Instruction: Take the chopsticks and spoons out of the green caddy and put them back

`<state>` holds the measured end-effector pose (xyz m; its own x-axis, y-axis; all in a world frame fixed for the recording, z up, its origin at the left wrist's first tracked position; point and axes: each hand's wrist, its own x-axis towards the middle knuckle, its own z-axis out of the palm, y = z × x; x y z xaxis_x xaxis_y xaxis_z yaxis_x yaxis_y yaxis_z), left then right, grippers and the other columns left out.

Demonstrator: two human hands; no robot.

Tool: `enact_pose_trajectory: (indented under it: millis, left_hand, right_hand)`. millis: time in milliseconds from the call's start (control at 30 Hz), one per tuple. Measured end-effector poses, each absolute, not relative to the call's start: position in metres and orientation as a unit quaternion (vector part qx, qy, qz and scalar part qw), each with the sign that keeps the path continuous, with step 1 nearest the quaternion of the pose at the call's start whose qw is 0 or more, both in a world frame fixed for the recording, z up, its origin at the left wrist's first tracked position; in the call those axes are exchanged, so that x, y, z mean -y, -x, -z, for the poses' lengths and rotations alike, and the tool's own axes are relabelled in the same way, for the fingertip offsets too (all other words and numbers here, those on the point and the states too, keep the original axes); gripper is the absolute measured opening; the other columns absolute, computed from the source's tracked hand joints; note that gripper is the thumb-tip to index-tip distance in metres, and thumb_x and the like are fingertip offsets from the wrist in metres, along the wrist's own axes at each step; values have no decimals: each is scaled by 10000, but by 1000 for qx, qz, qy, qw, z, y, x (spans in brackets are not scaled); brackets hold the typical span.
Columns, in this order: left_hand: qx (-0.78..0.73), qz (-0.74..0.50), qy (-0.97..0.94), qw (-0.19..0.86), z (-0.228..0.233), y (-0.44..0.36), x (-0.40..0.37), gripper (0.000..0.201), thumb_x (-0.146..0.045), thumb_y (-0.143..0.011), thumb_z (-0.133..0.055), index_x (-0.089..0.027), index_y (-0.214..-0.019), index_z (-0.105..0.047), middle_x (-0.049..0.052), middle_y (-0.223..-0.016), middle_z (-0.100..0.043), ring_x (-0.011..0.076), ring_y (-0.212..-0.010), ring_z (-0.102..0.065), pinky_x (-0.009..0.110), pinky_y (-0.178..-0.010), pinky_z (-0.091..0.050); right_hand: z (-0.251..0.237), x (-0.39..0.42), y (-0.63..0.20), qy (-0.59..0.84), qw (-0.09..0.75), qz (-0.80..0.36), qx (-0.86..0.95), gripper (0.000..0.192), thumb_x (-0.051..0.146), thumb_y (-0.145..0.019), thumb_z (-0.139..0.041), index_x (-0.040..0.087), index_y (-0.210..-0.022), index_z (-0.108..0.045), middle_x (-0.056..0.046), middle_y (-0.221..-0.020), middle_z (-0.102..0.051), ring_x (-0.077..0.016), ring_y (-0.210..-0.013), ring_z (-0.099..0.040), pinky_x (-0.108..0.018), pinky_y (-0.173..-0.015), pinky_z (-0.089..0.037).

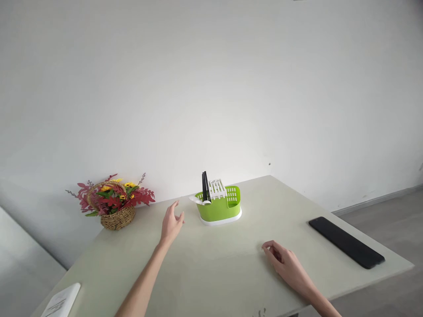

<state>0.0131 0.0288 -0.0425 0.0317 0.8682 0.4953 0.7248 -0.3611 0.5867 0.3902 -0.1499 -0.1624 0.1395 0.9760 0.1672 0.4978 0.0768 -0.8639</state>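
My left hand [172, 222] is raised over the table with thumb and fingers apart, holding nothing. Just right of it stands a green basket [216, 212] with a white base, upright and not touched by the hand. Black chopsticks [205, 187] stick up from its left part. Beside them a white spoon [198, 200] leans out over the rim, and a white slotted rack [217, 188] sits across the top. Closer to me, my right hand [284, 263] rests on the table with its fingers curled in, and nothing shows in it.
A wicker basket of red and yellow flowers [118, 218] stands at the back left by the wall. Along the right edge lies a long black flat object [345, 241]. A white flat object [62, 301] is at the front left corner of the table [214, 268].
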Motion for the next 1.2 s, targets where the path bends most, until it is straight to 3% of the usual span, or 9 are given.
enact_pose_trajectory:
  millis: [100,200,333,467,567,667,767,1000,1200]
  left_hand:
    - [-601,-443,-653,126,81,8,-9,443,-416,-852,-542,-184,-1228,-584,131,-1272,-674,140,-563,-691,352,-742,-593]
    - [-623,-446,-626,147,113,16,17,331,-464,-841,-516,-203,-1011,-628,100,-1084,-738,162,-566,-692,311,-619,-565]
    - [-617,-447,-616,202,133,1,52,302,-473,-872,-472,-220,-934,-626,37,-851,-720,153,-561,-637,261,-564,-489]
    - [-595,-422,-625,277,134,-17,83,260,-424,-883,-492,-213,-938,-633,-61,-564,-496,136,-481,-486,229,-493,-344]
    - [-580,-405,-636,309,131,-22,106,257,-413,-904,-489,-208,-933,-643,-51,-599,-507,130,-500,-459,233,-505,-324]
    - [-558,-386,-666,310,127,-20,125,260,-404,-928,-478,-214,-928,-656,11,-776,-653,149,-604,-539,257,-592,-416]
    - [-554,-372,-676,312,123,-19,138,278,-421,-957,-460,-227,-927,-656,45,-891,-707,178,-720,-608,283,-691,-479]
    - [-560,-351,-684,310,118,-18,147,288,-429,-988,-447,-238,-933,-656,60,-942,-717,201,-833,-650,295,-746,-503]
    - [-561,-350,-683,309,120,-18,147,298,-434,-997,-444,-240,-923,-658,60,-916,-707,200,-816,-646,275,-674,-485]
  right_hand:
    - [167,142,-384,622,421,-251,611,368,536,-1001,-387,256,-1015,-624,23,-718,-571,-161,-613,-530,-268,-599,-441]
    - [163,128,-369,605,441,-193,634,333,479,-1001,-400,269,-1173,-591,-41,-1007,-656,-163,-723,-638,-284,-672,-528]
    - [143,98,-340,598,443,-97,661,494,441,-1013,-348,266,-1472,-395,-146,-1398,-496,-183,-862,-696,-311,-633,-570]
    - [130,59,-314,630,383,-36,675,596,424,-1027,-309,221,-1580,-221,-202,-1584,-296,-220,-932,-703,-318,-568,-572]
    - [134,34,-303,671,306,-14,675,596,425,-1040,-280,193,-1587,-235,-208,-1614,-264,-233,-905,-707,-340,-576,-579]
    - [142,20,-299,684,284,-4,672,616,469,-1045,-254,179,-1589,-261,-214,-1615,-278,-313,-1092,-663,-377,-628,-599]
    - [150,14,-300,696,272,2,665,654,533,-1043,-219,210,-1611,-229,-187,-1625,-290,-359,-1274,-553,-390,-647,-609]
    - [157,-4,-328,725,224,63,649,673,564,-1045,-144,248,-1638,-182,-106,-1679,-271,-331,-1363,-478,-508,-945,-556]
    - [159,-26,-373,738,206,56,640,698,599,-1033,-143,236,-1624,-217,-97,-1695,-244,-320,-1443,-401,-524,-1010,-524]
